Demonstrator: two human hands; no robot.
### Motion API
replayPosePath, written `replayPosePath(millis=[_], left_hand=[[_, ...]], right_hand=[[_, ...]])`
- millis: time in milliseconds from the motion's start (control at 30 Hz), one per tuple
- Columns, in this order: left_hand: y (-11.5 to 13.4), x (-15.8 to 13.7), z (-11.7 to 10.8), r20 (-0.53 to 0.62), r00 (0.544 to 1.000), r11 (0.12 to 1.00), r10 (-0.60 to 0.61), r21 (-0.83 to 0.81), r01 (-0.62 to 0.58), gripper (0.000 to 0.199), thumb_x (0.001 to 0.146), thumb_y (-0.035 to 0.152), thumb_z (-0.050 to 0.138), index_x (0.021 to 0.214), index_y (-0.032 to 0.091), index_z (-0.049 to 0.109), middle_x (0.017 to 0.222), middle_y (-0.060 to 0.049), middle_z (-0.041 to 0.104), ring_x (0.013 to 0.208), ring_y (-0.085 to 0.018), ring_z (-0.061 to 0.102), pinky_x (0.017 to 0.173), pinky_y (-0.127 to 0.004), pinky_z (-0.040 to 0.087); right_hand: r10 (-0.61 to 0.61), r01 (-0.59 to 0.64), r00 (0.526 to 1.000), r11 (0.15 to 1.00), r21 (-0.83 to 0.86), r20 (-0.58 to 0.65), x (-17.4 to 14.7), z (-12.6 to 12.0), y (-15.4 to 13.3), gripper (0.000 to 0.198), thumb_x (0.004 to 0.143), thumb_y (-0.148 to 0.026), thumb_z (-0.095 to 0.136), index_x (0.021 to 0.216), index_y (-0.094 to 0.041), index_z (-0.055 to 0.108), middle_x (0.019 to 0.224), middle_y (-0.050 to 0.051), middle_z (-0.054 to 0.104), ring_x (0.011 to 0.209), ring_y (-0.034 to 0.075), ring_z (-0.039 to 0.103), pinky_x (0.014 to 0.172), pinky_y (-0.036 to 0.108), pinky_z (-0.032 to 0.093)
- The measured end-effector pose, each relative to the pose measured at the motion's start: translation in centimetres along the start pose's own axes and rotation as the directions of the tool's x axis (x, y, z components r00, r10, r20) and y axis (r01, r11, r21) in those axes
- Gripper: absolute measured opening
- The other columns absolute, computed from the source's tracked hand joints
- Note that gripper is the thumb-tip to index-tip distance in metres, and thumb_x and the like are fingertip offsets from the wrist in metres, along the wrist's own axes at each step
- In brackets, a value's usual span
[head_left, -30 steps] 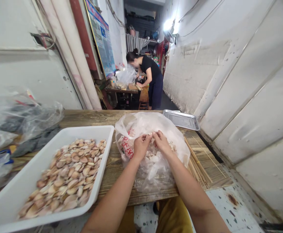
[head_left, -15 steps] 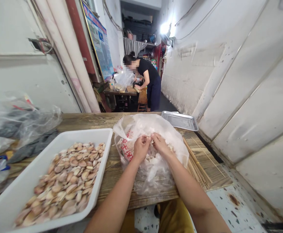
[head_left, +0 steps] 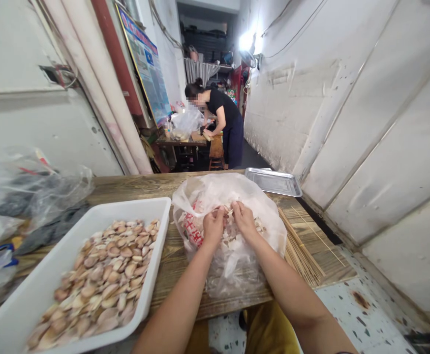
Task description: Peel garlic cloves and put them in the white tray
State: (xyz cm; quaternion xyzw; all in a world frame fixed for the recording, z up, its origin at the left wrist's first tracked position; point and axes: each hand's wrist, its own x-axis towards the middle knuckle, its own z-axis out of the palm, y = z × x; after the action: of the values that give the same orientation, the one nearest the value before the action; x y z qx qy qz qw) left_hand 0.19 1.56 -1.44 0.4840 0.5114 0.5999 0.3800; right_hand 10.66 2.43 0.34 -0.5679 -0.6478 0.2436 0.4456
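Over the mouth of a thin white plastic bag with red print, my left hand and my right hand are held close together, fingertips pinched. Whatever lies between the fingers is too small and hidden to make out. Pale, papery garlic skins fill the bag just beneath both hands. To the left, a white plastic tub carries a heap of unpeeled garlic cloves.
A bundle of thin wooden skewers lies right of the bag. Behind it sits a metal tray. Clear plastic bags and a dark cloth crowd the left. A person bends over another table farther back.
My fingertips have parted slightly, the left hand a little lower. The view has shifted a little. The tub and bag stay in place.
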Motion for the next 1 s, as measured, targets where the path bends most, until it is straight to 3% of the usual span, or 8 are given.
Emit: replayPosePath(millis=[133, 300, 500, 633, 833, 1000], left_hand=[[0.0, 0.0, -0.3, -0.052, 0.997, 0.989, 0.061, 0.141, -0.053, 0.035, 0.077, 0.045, 0.047, 0.078, 0.013, 0.062, 0.06, -0.005, 0.063, 0.056, -0.015, 0.058, 0.052, -0.023, 0.042], [0.0, 0.1, -0.1, -0.08, 0.995, 0.988, 0.068, 0.144, -0.056, 0.036, 0.078, 0.047, 0.046, 0.086, 0.015, 0.059, 0.076, -0.007, 0.066, 0.067, -0.016, 0.06, 0.063, -0.027, 0.046], [0.4, -0.1, -0.6, -0.072, 0.983, 0.946, 0.17, 0.293, -0.142, 0.035, 0.083, 0.045, 0.039, 0.078, 0.017, 0.059, 0.073, -0.005, 0.063, 0.069, -0.015, 0.056, 0.065, -0.026, 0.041], [0.7, -0.4, -0.8, -0.043, 0.964, 0.887, 0.263, 0.405, -0.223, 0.029, 0.085, 0.041, 0.038, 0.074, 0.019, 0.053, 0.066, 0.0, 0.056, 0.063, -0.013, 0.051, 0.061, -0.023, 0.037], [0.7, -0.9, -0.3, -0.064, 0.967, 0.859, 0.247, 0.476, -0.188, 0.024, 0.087, 0.033, 0.035, 0.069, 0.02, 0.045, 0.059, 0.002, 0.049, 0.058, -0.012, 0.045, 0.057, -0.023, 0.032], [0.9, -1.4, -0.1, -0.096, 0.966, 0.868, 0.24, 0.466, -0.169, 0.023, 0.087, 0.032, 0.036, 0.067, 0.02, 0.042, 0.057, 0.003, 0.046, 0.056, -0.012, 0.043, 0.056, -0.023, 0.031]], right_hand=[[-0.03, 0.03, 0.999, 1.0, 0.001, 0.026, -0.2, 0.4, -0.3, 0.035, 0.088, -0.046, 0.032, 0.079, -0.019, 0.053, 0.062, -0.001, 0.053, 0.059, 0.012, 0.05, 0.058, 0.021, 0.034], [-0.057, 0.055, 0.998, 0.993, -0.108, -0.017, -0.8, 1.0, -0.8, 0.03, 0.089, -0.039, 0.03, 0.08, -0.018, 0.05, 0.066, 0.0, 0.054, 0.062, 0.013, 0.05, 0.058, 0.022, 0.033], [-0.131, 0.135, 0.988, 0.99, -0.037, 0.081, -0.9, 0.5, -1.1, 0.026, 0.089, -0.038, 0.035, 0.098, -0.019, 0.051, 0.078, 0.002, 0.06, 0.07, 0.014, 0.054, 0.064, 0.022, 0.037], [-0.167, 0.176, 0.975, 0.983, -0.056, 0.144, -0.8, 0.2, -1.1, 0.028, 0.09, -0.036, 0.032, 0.099, -0.02, 0.053, 0.086, 0.003, 0.063, 0.079, 0.014, 0.056, 0.069, 0.023, 0.038], [-0.094, 0.095, 0.995, 0.971, -0.218, 0.018, -1.4, 1.3, -1.3, 0.035, 0.092, -0.033, 0.021, 0.093, -0.017, 0.052, 0.076, 0.005, 0.062, 0.068, 0.016, 0.056, 0.065, 0.025, 0.037], [-0.01, 0.003, 0.999, 0.985, -0.173, -0.039, -1.4, 1.6, -1.7, 0.037, 0.092, -0.03, 0.019, 0.084, -0.016, 0.052, 0.074, 0.007, 0.062, 0.067, 0.016, 0.056, 0.063, 0.025, 0.037]])
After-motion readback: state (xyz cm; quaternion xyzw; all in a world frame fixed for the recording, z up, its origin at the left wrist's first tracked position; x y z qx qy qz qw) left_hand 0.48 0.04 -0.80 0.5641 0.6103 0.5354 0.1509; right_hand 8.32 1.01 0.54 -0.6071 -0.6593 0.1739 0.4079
